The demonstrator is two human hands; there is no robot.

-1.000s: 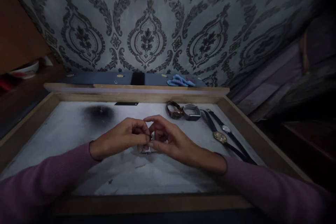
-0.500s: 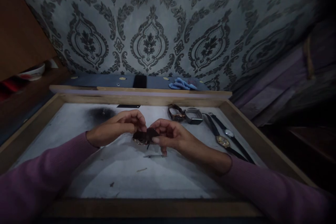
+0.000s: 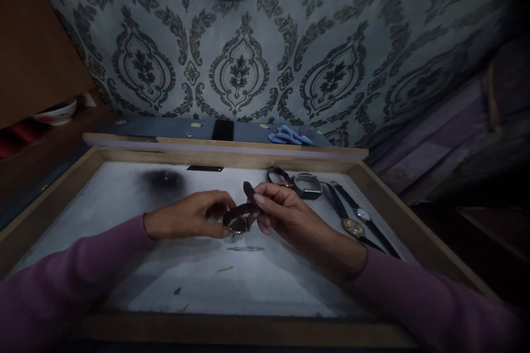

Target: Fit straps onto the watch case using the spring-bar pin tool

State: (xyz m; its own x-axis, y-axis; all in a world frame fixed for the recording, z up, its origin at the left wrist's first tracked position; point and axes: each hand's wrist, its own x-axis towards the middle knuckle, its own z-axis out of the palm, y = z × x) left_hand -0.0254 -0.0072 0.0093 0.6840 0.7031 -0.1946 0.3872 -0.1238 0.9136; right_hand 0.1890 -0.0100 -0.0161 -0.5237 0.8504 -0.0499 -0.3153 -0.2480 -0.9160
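Note:
A watch with a dark brown strap (image 3: 237,224) is held between both hands over the white surface of the wooden-framed tray. Its round case hangs low, beside the fingertips of my left hand (image 3: 197,214), which grip it at the left. Thumb and fingers of my right hand (image 3: 279,207) pinch the strap, whose end sticks up above them. A thin metal tool (image 3: 245,249) lies on the white surface just below the watch.
Along the tray's right side lie a brown-strapped watch (image 3: 278,174), a grey watch (image 3: 307,186), a gold-faced watch (image 3: 353,227) and a white-faced watch (image 3: 363,214). A black flat strip (image 3: 205,168) is near the back; a phone (image 3: 222,130) and blue cloth (image 3: 290,135) sit behind the tray's wooden frame (image 3: 232,155).
The watch has turned and its strap is opened out, with the end now raised. My right hand has lifted slightly, and my left hand has moved lower around the case.

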